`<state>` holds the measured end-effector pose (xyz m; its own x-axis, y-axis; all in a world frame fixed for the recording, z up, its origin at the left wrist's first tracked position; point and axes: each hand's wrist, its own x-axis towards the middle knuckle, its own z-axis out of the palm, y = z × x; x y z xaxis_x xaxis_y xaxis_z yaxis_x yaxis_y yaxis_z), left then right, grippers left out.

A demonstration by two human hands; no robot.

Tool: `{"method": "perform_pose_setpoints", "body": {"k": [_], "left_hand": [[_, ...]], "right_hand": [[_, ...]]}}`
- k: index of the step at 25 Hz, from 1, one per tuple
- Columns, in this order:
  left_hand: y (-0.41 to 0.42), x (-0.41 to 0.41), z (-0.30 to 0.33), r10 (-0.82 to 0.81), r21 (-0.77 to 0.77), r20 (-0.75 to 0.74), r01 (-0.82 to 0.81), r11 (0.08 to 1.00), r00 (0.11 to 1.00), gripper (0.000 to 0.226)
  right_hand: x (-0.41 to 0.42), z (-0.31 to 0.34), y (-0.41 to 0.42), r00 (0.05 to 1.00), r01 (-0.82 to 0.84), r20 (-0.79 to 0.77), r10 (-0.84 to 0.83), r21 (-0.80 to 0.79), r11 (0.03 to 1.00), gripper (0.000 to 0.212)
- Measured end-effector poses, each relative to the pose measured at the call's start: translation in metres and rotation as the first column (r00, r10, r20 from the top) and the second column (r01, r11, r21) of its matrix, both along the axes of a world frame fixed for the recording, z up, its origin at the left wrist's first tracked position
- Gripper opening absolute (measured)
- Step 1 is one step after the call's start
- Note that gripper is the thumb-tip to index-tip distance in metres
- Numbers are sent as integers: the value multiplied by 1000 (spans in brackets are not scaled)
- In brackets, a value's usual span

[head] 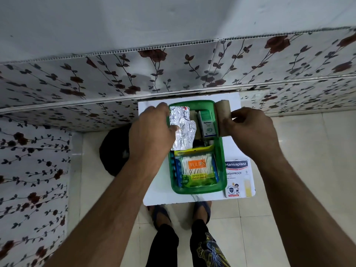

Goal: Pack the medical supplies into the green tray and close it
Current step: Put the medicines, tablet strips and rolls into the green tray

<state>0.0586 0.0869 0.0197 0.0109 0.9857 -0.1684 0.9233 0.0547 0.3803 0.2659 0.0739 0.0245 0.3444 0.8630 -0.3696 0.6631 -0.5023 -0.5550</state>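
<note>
While over the green tray, left hand pinching foil strips, right hand gripping bandage roll.

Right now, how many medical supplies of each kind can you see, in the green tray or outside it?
Foil tablet strips: 1
Optibex box: 1
Tulips cotton swab pack: 1
Beige bandage roll: 1
Hansaplast box: 1
Total: 5

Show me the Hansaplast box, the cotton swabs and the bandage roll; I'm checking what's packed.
Hansaplast box (239, 177): head view, middle of its front.
Cotton swabs (196, 167): head view, orange label.
Bandage roll (222, 112): head view, upper part above the right hand (248, 126).
</note>
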Motion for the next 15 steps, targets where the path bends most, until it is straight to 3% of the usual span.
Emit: {"method": "perform_pose_setpoints", "body": {"k": [3,6,10,15], "left_hand": [[-3,1,-11,-201,-17,-233,202,979,952,66],[-1,1,-30,-272,-116,-366,246,962,890,78],[-2,-4,-39,-251,-155,-347,208,966,904,82],[5,3,-36,-271,-100,-319,252,963,908,87]], "right_hand": [[-19,-3,-1,994,-52,96,50,19,998,41],[-38,-13,0,940,-147,320,118,68,987,44],[-48,-31,-1,881,-249,449,147,178,952,31],[-40,-51,0,945,-82,324,43,107,991,50]]}}
